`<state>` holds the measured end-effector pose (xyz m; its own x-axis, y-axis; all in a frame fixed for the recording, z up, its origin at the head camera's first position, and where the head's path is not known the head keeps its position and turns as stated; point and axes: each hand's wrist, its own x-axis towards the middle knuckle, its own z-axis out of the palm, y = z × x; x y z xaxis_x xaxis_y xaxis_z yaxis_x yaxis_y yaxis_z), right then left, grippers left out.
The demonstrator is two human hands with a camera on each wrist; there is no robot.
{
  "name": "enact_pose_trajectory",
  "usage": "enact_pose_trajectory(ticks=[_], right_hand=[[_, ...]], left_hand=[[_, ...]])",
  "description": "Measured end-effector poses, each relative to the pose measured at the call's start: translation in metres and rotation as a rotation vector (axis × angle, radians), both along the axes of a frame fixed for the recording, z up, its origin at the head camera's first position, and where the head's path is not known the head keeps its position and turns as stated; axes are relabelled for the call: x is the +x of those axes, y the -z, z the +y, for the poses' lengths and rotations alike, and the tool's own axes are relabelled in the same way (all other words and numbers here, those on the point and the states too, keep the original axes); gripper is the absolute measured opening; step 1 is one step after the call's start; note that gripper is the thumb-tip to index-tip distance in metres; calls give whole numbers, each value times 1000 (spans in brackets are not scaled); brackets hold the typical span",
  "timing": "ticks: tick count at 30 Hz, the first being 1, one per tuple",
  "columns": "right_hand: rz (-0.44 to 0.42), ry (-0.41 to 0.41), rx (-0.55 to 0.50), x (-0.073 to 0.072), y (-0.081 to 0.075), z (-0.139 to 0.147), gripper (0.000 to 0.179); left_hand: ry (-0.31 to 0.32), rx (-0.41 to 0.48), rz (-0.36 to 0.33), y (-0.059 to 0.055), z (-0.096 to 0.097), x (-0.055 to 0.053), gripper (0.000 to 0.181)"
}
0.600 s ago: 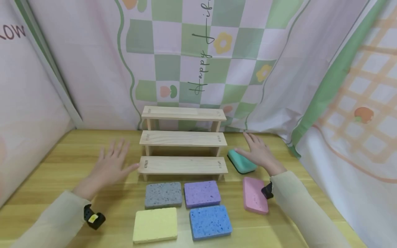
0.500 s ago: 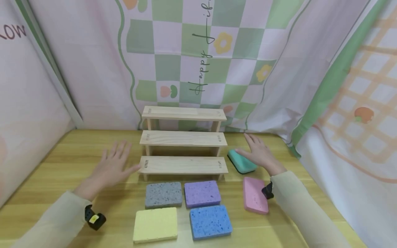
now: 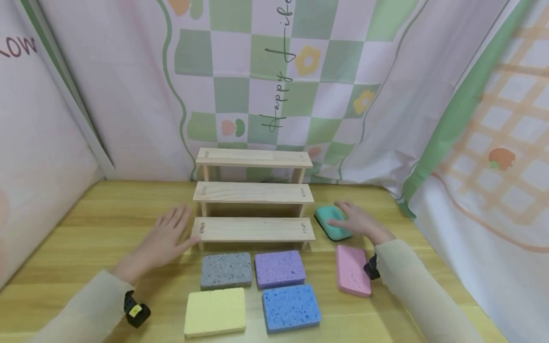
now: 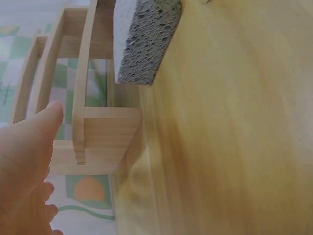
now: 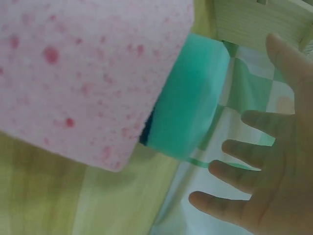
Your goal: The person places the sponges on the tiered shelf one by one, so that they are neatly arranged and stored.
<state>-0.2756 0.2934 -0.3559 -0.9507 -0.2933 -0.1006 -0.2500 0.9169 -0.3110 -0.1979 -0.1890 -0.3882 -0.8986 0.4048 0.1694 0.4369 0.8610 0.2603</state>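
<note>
My left hand (image 3: 160, 240) hovers over the table with fingers extended, its thumb tip overlapping the left end of the three-tier wooden shelf (image 3: 254, 230) in the head view. The right hand (image 3: 359, 221), fingers spread, is above the teal sponge (image 3: 328, 216), which has a dark underside. In the right wrist view a gap shows between those fingers and the teal sponge (image 5: 190, 98). Below the right wrist lies a pink sponge (image 3: 351, 271). Nearest the left hand among the sponges is a speckled grey one, the grey sponge (image 4: 146, 41). Neither hand holds anything.
In front of the shelf lie a purple sponge (image 3: 279, 269), a yellow sponge (image 3: 215, 312) and a blue sponge (image 3: 291, 307), flat on the wooden table (image 3: 98, 214). A printed curtain (image 3: 266, 85) hangs right behind the shelf, and fabric encloses both sides.
The left hand has moved slightly right and toward the front of the table. The right hand's fingers have dipped nearer to the teal sponge. The sponges and shelf stay in place.
</note>
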Motion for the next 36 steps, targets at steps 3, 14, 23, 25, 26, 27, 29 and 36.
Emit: enact_pose_trajectory(ticks=[3, 14, 23, 25, 26, 27, 29, 36], right_hand=[[-42, 4, -12, 1, 3, 0, 82], [-110, 27, -32, 5, 8, -1, 79], [-118, 45, -21, 6, 11, 2, 74], [-117, 48, -22, 7, 11, 3, 73], [-115, 47, -25, 7, 11, 3, 72], [-113, 45, -27, 8, 11, 4, 71], [-112, 44, -31, 8, 11, 4, 70], [-107, 36, -46, 11, 10, 8, 69]], left_hand=[[12, -3, 6, 5, 2, 0, 77], [31, -7, 22, 16, 4, 2, 72], [33, 2, 44, 19, 7, 6, 60], [35, 0, 47, 19, 8, 6, 59], [36, 0, 48, 19, 8, 6, 59], [36, 0, 49, 19, 8, 6, 59], [36, -2, 53, 18, 8, 6, 58], [43, -9, 57, 19, 10, 3, 58]])
